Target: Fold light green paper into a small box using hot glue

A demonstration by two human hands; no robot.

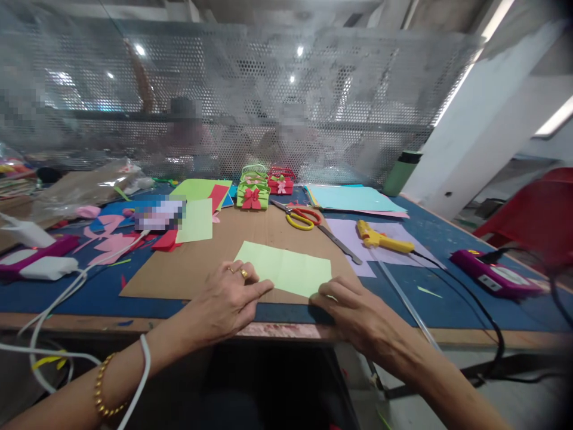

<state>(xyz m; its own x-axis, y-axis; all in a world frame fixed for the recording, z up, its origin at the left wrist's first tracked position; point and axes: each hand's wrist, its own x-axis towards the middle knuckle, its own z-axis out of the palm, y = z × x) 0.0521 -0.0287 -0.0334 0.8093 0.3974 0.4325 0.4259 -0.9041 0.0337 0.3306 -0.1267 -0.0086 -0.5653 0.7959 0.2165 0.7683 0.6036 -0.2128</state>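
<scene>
A pale green sheet of paper [290, 269] with faint creases lies on a piece of brown cardboard [174, 272] at the table's front edge. My left hand [235, 292] is closed at the sheet's lower left corner, with one finger stretched along its edge. The lower right corner is pinched by my right hand [342, 304], whose fingers are curled and partly hide one another. Beyond the sheet rest scissors [302, 218] with yellow and red handles, and a grey metal blade-like strip [340, 243].
On the right are a yellow glue gun [385, 240], a clear glue stick [405, 304] and a purple power strip [495, 275]. Small green [253, 191] and red [281, 182] paper bags stand at the back. Paper scraps [111, 242] and a white cable [67, 295] lie left.
</scene>
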